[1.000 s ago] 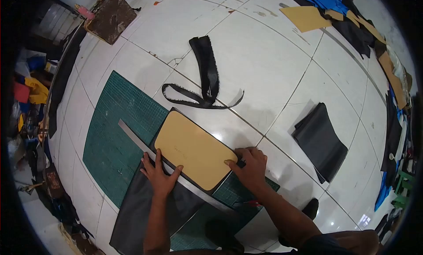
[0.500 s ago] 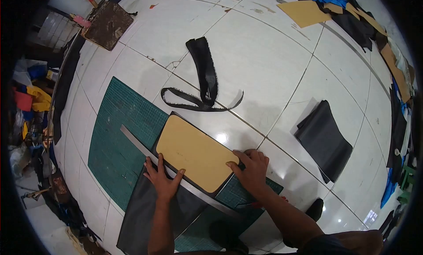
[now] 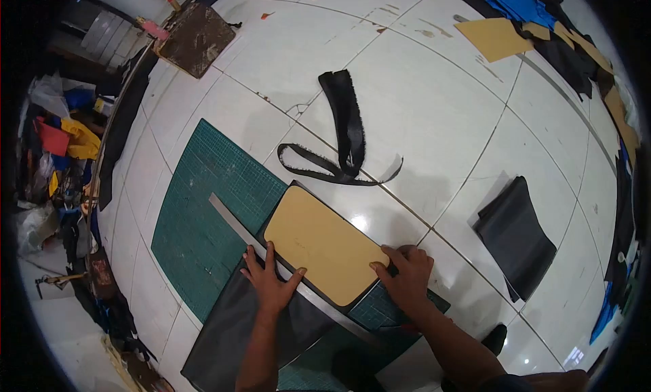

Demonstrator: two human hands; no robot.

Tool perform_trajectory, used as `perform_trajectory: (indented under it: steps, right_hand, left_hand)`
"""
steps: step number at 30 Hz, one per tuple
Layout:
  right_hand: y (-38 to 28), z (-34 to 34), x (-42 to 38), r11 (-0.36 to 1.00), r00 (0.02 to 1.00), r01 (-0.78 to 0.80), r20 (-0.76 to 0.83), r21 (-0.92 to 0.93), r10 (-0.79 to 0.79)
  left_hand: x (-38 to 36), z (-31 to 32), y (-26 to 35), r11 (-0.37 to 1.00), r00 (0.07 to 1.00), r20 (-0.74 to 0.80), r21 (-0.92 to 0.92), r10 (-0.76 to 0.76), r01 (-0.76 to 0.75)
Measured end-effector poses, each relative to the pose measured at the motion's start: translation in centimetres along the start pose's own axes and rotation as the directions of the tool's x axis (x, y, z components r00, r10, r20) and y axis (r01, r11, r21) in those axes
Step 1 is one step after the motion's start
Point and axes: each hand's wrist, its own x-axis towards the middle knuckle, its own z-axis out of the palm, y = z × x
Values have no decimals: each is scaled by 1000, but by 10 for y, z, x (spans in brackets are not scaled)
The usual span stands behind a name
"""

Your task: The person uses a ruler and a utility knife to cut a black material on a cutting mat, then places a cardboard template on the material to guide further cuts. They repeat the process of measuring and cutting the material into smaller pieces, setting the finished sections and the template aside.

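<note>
A tan board with rounded corners (image 3: 325, 246) lies on black sheet material, whose dark edge shows around it. My left hand (image 3: 272, 287) is spread, its fingertips pressing on a metal ruler (image 3: 230, 218) and the board's near long edge. My right hand (image 3: 410, 277) grips the board's right corner, thumb on top and forefinger at the edge, the other fingers curled. Under these lies a green cutting mat (image 3: 196, 209). More black sheet (image 3: 230, 324) spreads over the mat on the near side of the ruler.
Black fabric strips (image 3: 344, 121) lie on the tiled floor beyond the board. A folded black sheet (image 3: 517, 236) rests at the right. Tan and blue scraps (image 3: 495, 38) are piled at the far right. A dark brown block (image 3: 196, 39) stands at the far left, near assorted clutter (image 3: 68, 138).
The whole view has shifted, so everything appears farther right and slightly lower. Both hands keep their places on the ruler and board.
</note>
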Motion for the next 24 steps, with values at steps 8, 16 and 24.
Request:
perform_trajectory:
  steps: [8, 16, 24]
  right_hand:
    - [0, 1, 0, 999, 1000, 25, 12, -31, -24]
    - [2, 2, -2, 996, 998, 66, -5, -56, -67]
    - [4, 5, -3, 1000, 1000, -4, -18, 5, 5]
  left_hand:
    - [-1, 0, -3, 1000, 1000, -1, 18, 12, -12]
    - [-1, 5, -7, 1000, 1000, 7, 24, 6, -6]
    - [0, 3, -5, 1000, 1000, 16, 16, 4, -4]
